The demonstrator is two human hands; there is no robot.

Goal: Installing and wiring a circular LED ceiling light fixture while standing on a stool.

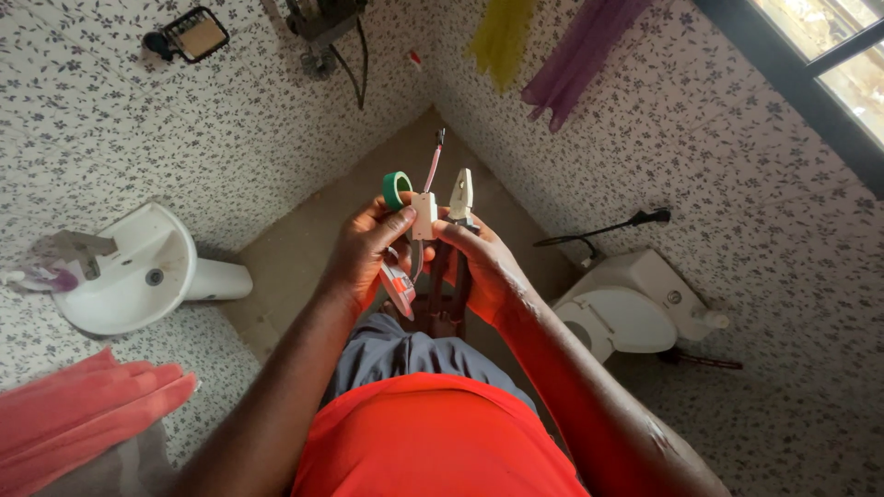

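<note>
Small white connector block [424, 215] with pink wire [433, 167]: pinched under your left hand's [368, 248] thumb, between both hands at chest height. That hand also carries a green tape roll [397, 188] on a finger. Your right hand [488, 271] is closed round the pliers [459, 198], nose up, just beside the block. Judgement: steady the block against the pliers' handles; keep the wire clear of the nose. Washbasin [138, 271] left of the hands, toilet [635, 308] right.

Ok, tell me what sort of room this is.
Most likely a small bathroom: a white wash basin on one patterned-tile wall, a white toilet opposite, and a soap holder mounted higher up.
</note>
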